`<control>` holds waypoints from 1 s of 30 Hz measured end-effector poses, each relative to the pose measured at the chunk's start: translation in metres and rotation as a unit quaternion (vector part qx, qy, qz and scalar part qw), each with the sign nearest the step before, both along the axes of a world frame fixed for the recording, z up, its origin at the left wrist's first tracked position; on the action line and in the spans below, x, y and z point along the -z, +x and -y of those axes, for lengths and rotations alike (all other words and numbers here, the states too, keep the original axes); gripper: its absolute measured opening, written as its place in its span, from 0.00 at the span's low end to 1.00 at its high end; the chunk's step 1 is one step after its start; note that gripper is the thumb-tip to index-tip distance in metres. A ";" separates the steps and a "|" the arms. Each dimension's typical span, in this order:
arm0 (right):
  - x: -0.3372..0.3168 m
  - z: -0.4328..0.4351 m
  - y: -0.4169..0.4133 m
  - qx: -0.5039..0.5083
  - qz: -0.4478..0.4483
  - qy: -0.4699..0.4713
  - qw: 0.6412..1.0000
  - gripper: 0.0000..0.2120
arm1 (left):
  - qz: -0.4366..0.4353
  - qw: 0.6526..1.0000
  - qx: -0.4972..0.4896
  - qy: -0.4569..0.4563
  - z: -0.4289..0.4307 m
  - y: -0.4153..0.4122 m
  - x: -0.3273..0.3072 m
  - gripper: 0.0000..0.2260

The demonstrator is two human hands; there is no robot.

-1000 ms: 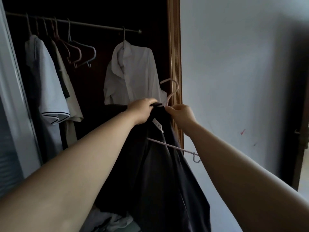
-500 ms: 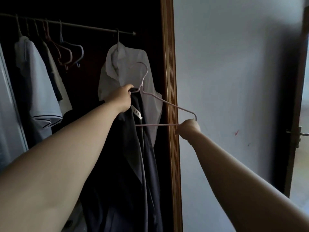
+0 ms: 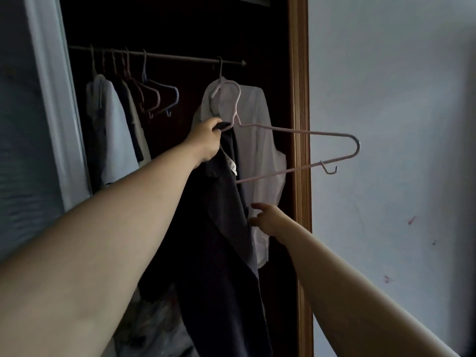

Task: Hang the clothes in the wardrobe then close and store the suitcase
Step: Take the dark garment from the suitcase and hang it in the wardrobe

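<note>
Dim wardrobe (image 3: 298,124) space fills the left of the view, with a pale wall (image 3: 386,99) to the right of its brown frame. Across the dark interior runs a rail (image 3: 180,57) carrying several shirts, a few empty hangers (image 3: 159,96) and, at its right end, a white shirt (image 3: 260,150). The left hand (image 3: 206,140) is raised below the rail, its fingers curled tight round the collar of a dark garment (image 3: 219,240) where the neck of a pink hanger (image 3: 296,130) meets it. The right hand (image 3: 270,220) is lower, fingers loosely spread and holding nothing, at the garment's right edge; contact cannot be told. Only the hanger's left side seems to sit inside the garment, while its right arm juts bare across the frame toward the wall. Hung like this, the garment would likely tip the hanger and slide off. That bare arm could also knock the frame, or the hook could catch the white shirt, on the way to the rail. No suitcase is in view.
</note>
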State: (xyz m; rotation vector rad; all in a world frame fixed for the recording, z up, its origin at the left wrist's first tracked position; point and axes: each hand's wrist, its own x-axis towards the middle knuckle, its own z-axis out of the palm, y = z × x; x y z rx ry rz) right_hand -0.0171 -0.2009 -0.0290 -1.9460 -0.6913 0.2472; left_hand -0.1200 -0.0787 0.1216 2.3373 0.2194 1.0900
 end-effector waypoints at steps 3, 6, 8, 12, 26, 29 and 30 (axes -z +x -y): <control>0.004 -0.012 0.002 0.008 0.022 0.012 1.000 0.22 | -0.004 1.000 0.022 0.001 -0.009 -0.010 -0.005 0.17; 0.008 -0.013 0.007 0.044 0.075 0.005 0.996 0.14 | -0.018 0.999 0.033 0.009 -0.020 -0.017 -0.007 0.17; 0.008 -0.005 0.012 0.064 0.071 0.026 0.995 0.12 | -0.023 0.999 0.024 0.022 -0.031 -0.020 -0.006 0.16; 0.008 0.029 0.028 0.095 0.079 0.083 0.989 0.10 | -0.046 0.996 -0.018 0.073 -0.057 -0.032 0.000 0.16; -0.035 0.059 0.026 0.144 0.098 0.192 0.966 0.10 | -0.115 0.920 -0.232 0.294 -0.060 -0.017 0.039 0.16; -0.051 0.039 0.005 0.061 0.094 0.183 0.977 0.10 | -0.104 0.952 -0.195 0.212 -0.045 -0.004 0.050 0.13; -0.054 0.031 -0.003 0.024 0.098 0.176 0.979 0.10 | -0.103 0.959 -0.186 0.188 -0.040 0.000 0.052 0.13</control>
